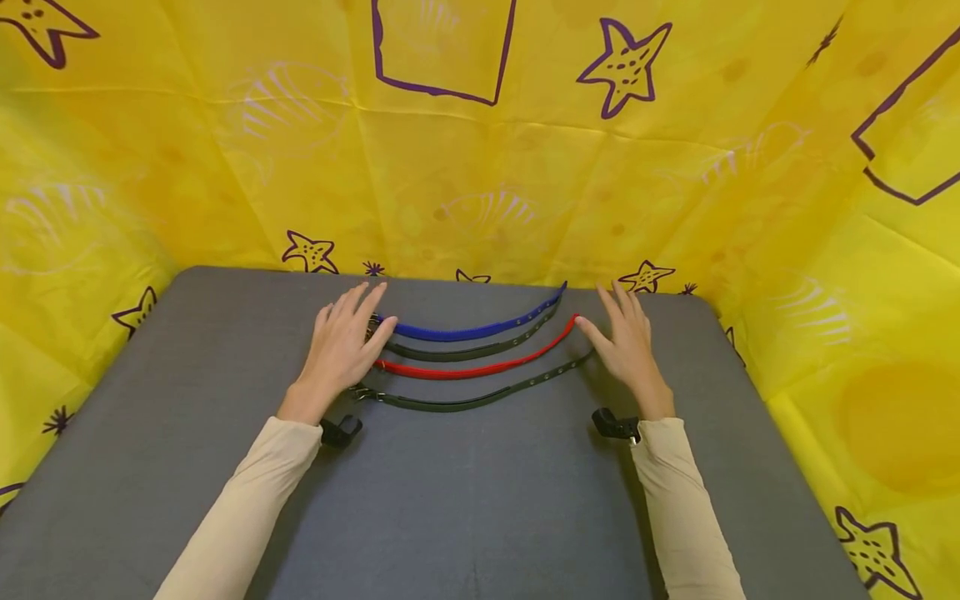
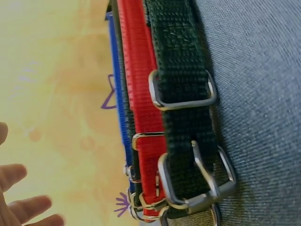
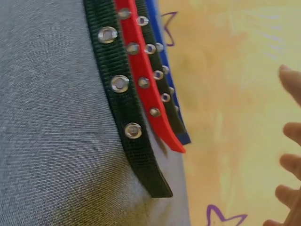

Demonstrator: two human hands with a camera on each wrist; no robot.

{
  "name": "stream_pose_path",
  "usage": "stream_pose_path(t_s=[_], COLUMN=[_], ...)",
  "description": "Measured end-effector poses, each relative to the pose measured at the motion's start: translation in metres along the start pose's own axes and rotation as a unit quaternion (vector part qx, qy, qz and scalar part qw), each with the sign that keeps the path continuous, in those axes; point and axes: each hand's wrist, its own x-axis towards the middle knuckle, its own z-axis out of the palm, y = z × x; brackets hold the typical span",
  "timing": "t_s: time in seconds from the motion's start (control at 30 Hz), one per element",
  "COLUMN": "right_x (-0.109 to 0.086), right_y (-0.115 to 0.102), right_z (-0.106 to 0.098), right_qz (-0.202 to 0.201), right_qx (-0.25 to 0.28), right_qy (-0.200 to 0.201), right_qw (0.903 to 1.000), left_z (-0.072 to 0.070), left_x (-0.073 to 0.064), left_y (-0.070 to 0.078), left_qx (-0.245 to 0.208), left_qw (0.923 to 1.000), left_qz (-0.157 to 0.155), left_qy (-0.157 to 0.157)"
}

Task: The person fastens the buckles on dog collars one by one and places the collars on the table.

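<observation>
Several buckled nylon collars lie side by side in shallow curves on the grey table. Farthest back is a blue collar [image 1: 450,336], then a dark green collar [image 1: 450,356], a red collar [image 1: 465,373] and a nearer dark green collar [image 1: 450,407]. Over their buckle ends at the left hovers my left hand [image 1: 339,354], fingers spread. My right hand [image 1: 632,350] is spread beside the tips at the right. Neither hand grips anything. The left wrist view shows a metal buckle [image 2: 164,178] on the near green collar; metal eyelets [image 3: 120,84] line the straps in the right wrist view.
A grey table [image 1: 465,500] spreads under both forearms. Yellow cloth [image 1: 480,150] with starfish and fish prints hangs behind the table and along both sides. Each wrist carries a small black camera, the left one [image 1: 342,432] and the right one [image 1: 613,423].
</observation>
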Motion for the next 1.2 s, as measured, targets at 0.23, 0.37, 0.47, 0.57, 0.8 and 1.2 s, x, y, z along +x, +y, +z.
stream_pose_path(t_s=[0.23,0.37,0.47,0.57,0.8,1.2], right_x=[-0.005,-0.009,-0.012,-0.014,-0.017,-0.021], right_y=[0.011,0.016,0.020,0.024,0.029,0.031], right_z=[0.001,0.004,0.006,0.010,0.022,0.025], right_qz=[0.003,0.012,0.017,0.022,0.039,0.046], right_qx=[0.033,0.055,0.069,0.075,0.074,0.058], right_qy=[-0.012,-0.036,-0.045,-0.050,-0.106,-0.133], right_qw=[0.9994,0.9978,0.9964,0.9957,0.9908,0.9883], left_z=[-0.005,-0.007,-0.009,-0.009,-0.015,-0.027], left_x=[-0.006,-0.008,-0.011,-0.014,-0.021,-0.027], left_y=[0.001,0.001,0.001,-0.001,-0.012,-0.026], left_qx=[-0.045,-0.061,-0.075,-0.086,-0.109,-0.114], left_qw=[0.9989,0.9972,0.9943,0.9911,0.9800,0.9459], left_qz=[-0.013,-0.032,-0.039,-0.037,-0.029,-0.033], left_qy=[0.004,-0.030,-0.065,-0.095,-0.164,-0.302])
